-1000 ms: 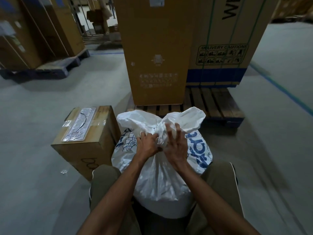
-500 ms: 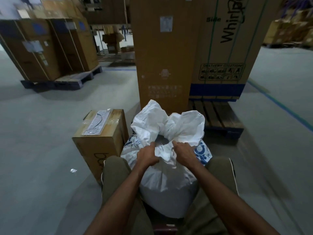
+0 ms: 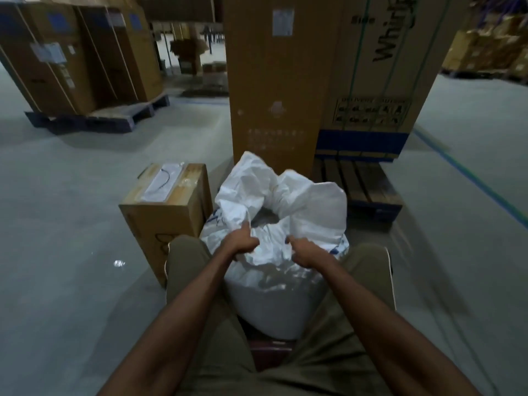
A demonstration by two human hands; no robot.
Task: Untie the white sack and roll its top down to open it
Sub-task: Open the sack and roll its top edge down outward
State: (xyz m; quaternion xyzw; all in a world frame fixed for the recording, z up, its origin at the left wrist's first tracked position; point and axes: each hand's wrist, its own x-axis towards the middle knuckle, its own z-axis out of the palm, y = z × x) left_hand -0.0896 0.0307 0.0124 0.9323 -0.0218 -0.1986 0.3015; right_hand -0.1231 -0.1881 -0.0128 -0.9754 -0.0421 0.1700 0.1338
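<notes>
White sack [image 3: 274, 281] upright on floor btwn knees, mouth already loose & gaping, no tie visible. Judged: untying done, roll-down step just starting. Left hand [image 3: 243, 245] grip curled round near-left rim; right hand [image 3: 307, 252] grip pinching near-right rim fabric. Next probably needs both grips turning rim outward & down, working evenly round mouth; far flaps standing tall, likely to flop back in. Contents inside too dim to tell.

Grey concrete floor [image 3: 71, 224]. Small carton [image 3: 165, 212] touching sack's left side. Tall cardboard boxes [image 3: 285, 81] on wooden pallet [image 3: 363, 184] just behind. More palletised boxes far left. Warehouse, dim.
</notes>
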